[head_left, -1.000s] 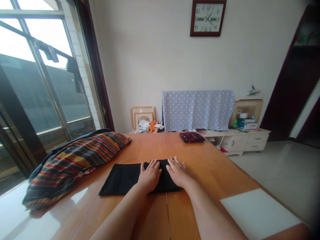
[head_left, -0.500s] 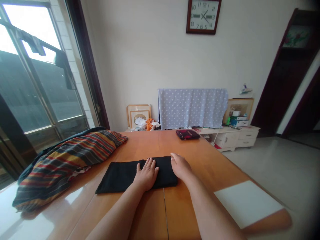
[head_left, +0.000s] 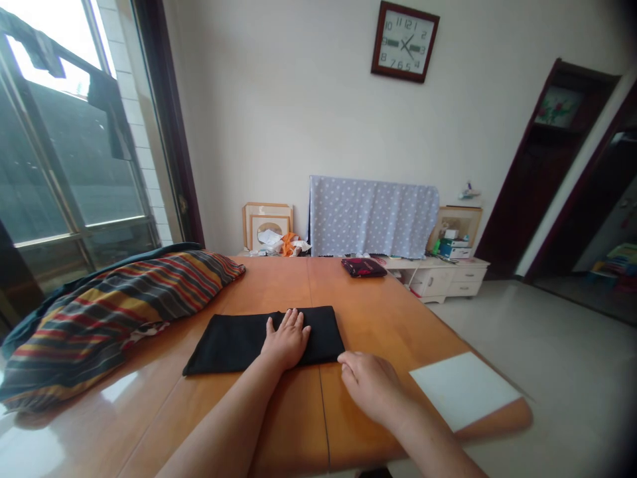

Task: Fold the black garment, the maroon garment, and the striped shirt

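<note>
A black folded cloth (head_left: 233, 342), perhaps a garment, lies flat as a long rectangle on the wooden table. My left hand (head_left: 286, 340) rests palm down on its right half, with the fingers spread. At the cloth's near right corner is my right hand (head_left: 371, 385), its fingers curled in and the fingertips closed at that corner. How much fabric they grip is mostly hidden.
A striped cloth bundle (head_left: 124, 305) lies along the table's left side. Toward the far edge sits a dark folded item with red (head_left: 363, 267). A white sheet (head_left: 465, 390) lies near the right edge of the table (head_left: 398, 318).
My right hand has moved toward me along the cloth's right edge, from its far part to the near corner. My left hand stays on the cloth. The view has shifted slightly.
</note>
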{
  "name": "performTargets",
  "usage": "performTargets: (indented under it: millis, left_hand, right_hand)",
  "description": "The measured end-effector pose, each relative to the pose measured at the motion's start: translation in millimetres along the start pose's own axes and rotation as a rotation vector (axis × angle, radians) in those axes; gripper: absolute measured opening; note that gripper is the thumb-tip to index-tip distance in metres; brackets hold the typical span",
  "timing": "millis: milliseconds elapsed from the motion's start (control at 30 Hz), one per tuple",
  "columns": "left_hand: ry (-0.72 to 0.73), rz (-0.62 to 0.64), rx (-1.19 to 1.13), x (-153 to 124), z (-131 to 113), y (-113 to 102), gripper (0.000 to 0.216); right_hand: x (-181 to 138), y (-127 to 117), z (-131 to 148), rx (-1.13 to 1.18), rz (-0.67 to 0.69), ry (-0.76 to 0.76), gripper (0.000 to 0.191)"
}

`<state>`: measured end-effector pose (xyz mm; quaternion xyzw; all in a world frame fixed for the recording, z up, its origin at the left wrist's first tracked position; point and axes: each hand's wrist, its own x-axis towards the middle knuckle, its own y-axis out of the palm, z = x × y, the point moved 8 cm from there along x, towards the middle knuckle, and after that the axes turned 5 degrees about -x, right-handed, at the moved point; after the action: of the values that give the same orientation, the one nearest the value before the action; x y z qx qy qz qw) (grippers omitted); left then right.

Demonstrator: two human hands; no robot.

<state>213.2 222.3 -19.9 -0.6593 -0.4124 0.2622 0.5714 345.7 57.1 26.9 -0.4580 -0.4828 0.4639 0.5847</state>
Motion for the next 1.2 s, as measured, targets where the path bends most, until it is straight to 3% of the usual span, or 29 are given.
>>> performTargets:
  millis: [167,433,600,900,1200]
  left_hand:
    - [0.002,-0.001,-0.002,-1,-1,-2,0.067]
    - [-0.002,-0.003,0.001,-1,-1,-2,0.066]
    - [-0.004,-0.006,-0.008,1,1,0,0.068]
    - [-0.013,0.01,-0.019,2,2,1,0.069]
    - [-0.009,0.012,-0.018,-1,-1,-3,0.067]
  right_hand:
    - [-10,17,6,0.059,-0.029,0.011,0.038]
    - [-6,19,14,0.033,-0.051,0.031,0.044]
    - [-1,21,23,-0.044,-0.006,0.001,0.042]
    - [2,31,27,-0.212,0.1,0.093,0.049]
    - [0,22,27,-0.104,0.117,0.112,0.051]
